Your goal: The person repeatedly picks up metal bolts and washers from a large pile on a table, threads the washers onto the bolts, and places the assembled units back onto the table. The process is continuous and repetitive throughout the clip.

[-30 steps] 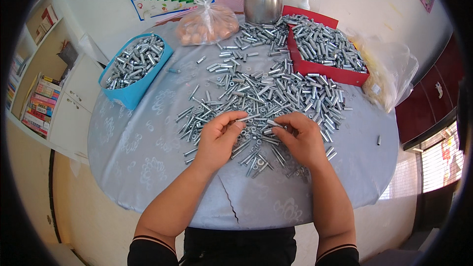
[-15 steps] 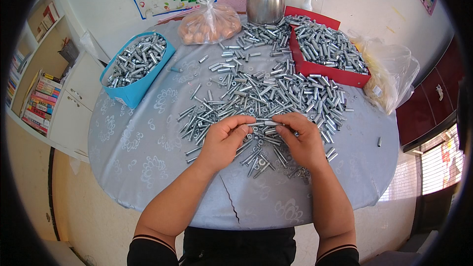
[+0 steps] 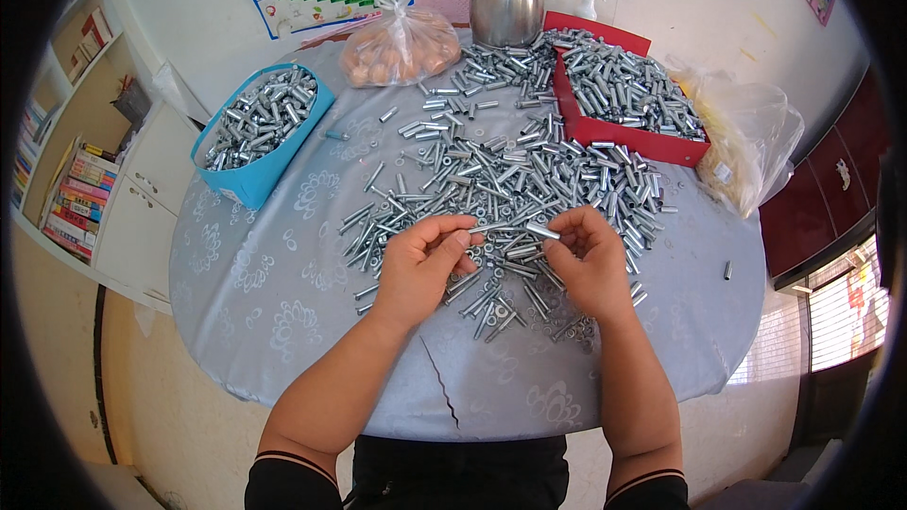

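Left hand (image 3: pixel 427 260): pinches slim bolt (image 3: pixel 493 226). Right hand (image 3: pixel 590 260): pinches metal sleeve (image 3: pixel 541 229), at bolt's three o'clock. Step, seemingly: joining pair; next move calls for coaxial alignment.

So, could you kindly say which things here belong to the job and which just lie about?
Likely part of the job:
thin metal piece in the left hand
metal sleeve in the right hand
loose metal parts
filled blue container
filled red box

Likely just lying about:
tied bag of round things
lidded steel pot
spray bottle
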The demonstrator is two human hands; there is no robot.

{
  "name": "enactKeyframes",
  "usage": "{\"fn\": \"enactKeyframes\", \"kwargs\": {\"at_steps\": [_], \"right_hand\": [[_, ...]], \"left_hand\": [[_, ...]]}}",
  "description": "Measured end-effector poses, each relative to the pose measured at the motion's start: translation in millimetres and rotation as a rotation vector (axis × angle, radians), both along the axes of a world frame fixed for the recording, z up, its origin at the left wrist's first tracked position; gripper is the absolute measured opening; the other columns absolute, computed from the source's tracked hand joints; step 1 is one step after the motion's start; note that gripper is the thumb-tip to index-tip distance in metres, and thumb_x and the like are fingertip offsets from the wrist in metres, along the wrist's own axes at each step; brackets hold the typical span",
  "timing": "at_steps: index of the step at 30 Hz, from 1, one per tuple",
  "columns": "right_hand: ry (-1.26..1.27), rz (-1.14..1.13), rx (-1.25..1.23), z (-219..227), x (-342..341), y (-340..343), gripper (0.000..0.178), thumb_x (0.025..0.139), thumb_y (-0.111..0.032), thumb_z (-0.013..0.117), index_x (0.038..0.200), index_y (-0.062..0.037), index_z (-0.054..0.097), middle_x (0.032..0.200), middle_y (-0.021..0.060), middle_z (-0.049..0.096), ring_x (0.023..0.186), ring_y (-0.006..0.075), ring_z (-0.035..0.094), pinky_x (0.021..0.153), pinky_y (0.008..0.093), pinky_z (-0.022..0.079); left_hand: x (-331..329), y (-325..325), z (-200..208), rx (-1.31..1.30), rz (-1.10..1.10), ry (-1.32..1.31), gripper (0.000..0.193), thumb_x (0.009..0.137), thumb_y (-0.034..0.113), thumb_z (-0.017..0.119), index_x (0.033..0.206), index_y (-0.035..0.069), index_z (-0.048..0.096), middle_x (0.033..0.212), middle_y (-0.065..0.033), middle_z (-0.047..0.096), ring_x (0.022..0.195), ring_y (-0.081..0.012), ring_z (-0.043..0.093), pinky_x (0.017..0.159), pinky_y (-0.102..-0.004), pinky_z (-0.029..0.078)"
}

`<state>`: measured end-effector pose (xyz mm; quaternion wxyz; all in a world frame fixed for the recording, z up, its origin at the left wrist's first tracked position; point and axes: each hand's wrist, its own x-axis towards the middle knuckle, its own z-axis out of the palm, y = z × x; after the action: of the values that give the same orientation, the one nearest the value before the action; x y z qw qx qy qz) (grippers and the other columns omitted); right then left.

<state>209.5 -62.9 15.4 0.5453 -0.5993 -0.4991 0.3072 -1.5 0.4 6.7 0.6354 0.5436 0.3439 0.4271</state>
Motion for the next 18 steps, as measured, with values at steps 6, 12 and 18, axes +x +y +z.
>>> {"fn": "enactKeyframes", "kwargs": {"at_steps": [6,12,18], "right_hand": [[0.400,0.044,-0.046,11,5,3,0.010,0.086,0.000,0.063,0.095,-0.0021,0.059,0.077,0.0002,0.060,0.062,0.0065,0.053,0.056,0.0214,0.043],[0.440,0.025,-0.039,1,9,3,0.021,0.089,-0.005,0.062,0.110,-0.0015,0.064,0.079,0.0019,0.062,0.062,0.0088,0.057,0.058,0.0229,0.047],[0.382,0.099,-0.013,7,8,2,0.013,0.096,-0.008,0.054,0.105,-0.0003,0.059,0.091,0.0063,0.066,0.080,0.0125,0.063,0.071,0.0264,0.052]], "left_hand": [[0,-2,3,0.021,-0.030,0.012,0.022,0.095,0.006,0.059,0.115,-0.001,0.065,0.097,-0.0092,0.071,0.070,-0.0085,0.061,0.064,-0.0216,0.051],[0,-3,5,0.028,-0.058,0.018,0.022,0.095,0.006,0.059,0.115,-0.001,0.065,0.097,-0.0094,0.071,0.070,-0.0085,0.061,0.064,-0.0214,0.051],[1,-3,2,0.004,-0.089,-0.014,0.022,0.095,0.005,0.059,0.115,-0.001,0.064,0.099,-0.0105,0.071,0.070,-0.0094,0.062,0.064,-0.0214,0.051]]}}
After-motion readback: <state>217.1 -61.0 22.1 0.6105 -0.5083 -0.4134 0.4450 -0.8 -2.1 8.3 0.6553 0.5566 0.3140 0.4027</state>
